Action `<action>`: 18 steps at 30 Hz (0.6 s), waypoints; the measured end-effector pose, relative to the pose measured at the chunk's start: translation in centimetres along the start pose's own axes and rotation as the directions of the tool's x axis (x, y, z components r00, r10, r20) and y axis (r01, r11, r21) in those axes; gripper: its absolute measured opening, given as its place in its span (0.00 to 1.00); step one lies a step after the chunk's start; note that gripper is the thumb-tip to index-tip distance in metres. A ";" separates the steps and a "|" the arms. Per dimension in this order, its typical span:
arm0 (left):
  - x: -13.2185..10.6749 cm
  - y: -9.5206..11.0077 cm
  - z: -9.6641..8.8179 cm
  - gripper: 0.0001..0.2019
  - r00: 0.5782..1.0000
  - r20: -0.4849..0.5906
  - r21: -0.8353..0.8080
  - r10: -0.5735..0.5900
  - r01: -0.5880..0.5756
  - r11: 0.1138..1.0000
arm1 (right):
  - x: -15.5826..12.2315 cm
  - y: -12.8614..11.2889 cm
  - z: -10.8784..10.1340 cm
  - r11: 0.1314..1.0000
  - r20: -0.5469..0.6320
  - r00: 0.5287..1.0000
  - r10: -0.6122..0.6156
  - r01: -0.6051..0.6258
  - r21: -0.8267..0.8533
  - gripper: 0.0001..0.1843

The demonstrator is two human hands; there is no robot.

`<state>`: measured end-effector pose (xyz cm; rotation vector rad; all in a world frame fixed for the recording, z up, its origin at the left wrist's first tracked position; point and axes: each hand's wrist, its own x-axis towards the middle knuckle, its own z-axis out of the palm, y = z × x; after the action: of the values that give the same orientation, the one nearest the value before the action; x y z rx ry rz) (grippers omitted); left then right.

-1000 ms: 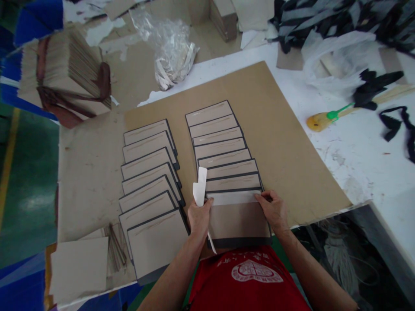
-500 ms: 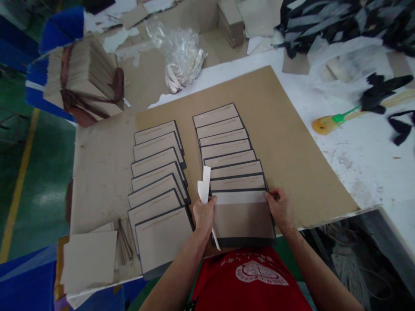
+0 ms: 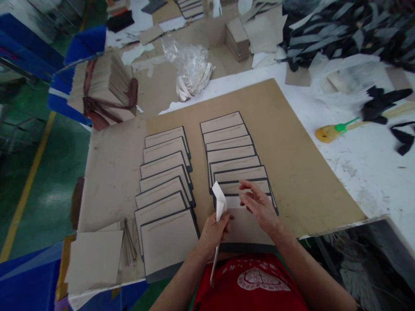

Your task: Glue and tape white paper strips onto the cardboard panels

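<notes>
My left hand [image 3: 214,231] is closed around a bundle of white paper strips [image 3: 219,199], which stick up above the fist and trail below it. My right hand [image 3: 257,205] hovers with fingers apart over the nearest card [image 3: 248,226] of the right column, and I see nothing in it. A white strip [image 3: 234,202] lies along that card's top edge, partly behind my hands. Beyond it, grey-brown cards with dark borders [image 3: 234,152] overlap in a row. Another column of such cards [image 3: 167,235] lies to the left.
Brown board [image 3: 292,129] covers the table's middle. Loose card pieces [image 3: 94,259] lie at the near left, a tied stack [image 3: 103,88] at the far left. A plastic bag [image 3: 194,71] stands behind, a yellow-handled brush [image 3: 327,134] lies right, and dark strips [image 3: 350,32] pile up at the back right.
My right hand has left the card's right edge and moved left and up, its fingers opening. My left hand has shifted right and down with the strips. The view has moved slightly.
</notes>
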<state>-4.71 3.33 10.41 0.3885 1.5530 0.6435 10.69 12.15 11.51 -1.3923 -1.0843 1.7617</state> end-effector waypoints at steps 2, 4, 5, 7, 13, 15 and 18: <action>-0.4 0.3 0.0 0.22 0.992 0.121 0.046 -0.034 0.028 0.999 | 1.4 -0.2 -0.3 0.996 0.105 0.994 -0.023 0.014 0.083 0.32; -0.7 0.5 -0.1 0.20 0.975 0.212 0.095 -0.073 0.054 0.994 | 2.4 -0.5 -0.9 0.989 0.254 0.967 -0.012 -0.026 0.145 0.34; -0.7 0.5 -0.1 0.20 0.965 0.247 0.114 -0.085 0.058 0.992 | 2.8 -0.7 -1.2 0.987 0.320 0.947 0.008 -0.059 0.148 0.31; -0.6 0.3 -0.2 0.20 0.952 0.292 0.123 -0.086 0.052 0.991 | 3.2 -1.3 -1.5 0.991 0.377 0.925 0.044 -0.089 0.102 0.18; 0.3 0.4 -0.6 0.26 0.972 0.237 -0.035 -0.004 0.013 0.999 | 3.2 -0.5 -1.0 0.995 0.025 0.996 0.088 -0.089 0.040 0.21; 0.3 0.7 -0.8 0.25 0.973 0.230 -0.041 0.022 -0.013 0.999 | 3.2 0.5 -1.0 0.989 -0.065 0.990 0.127 -0.121 0.090 0.23; 0.4 0.9 -1.3 0.24 0.977 0.209 -0.103 0.030 -0.009 0.995 | 2.9 1.4 -1.6 0.989 -0.166 0.979 0.122 -0.104 0.109 0.24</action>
<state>-6.19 4.09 10.61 0.3827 1.3110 0.6718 11.56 14.40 8.81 -1.5391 -0.8285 1.7129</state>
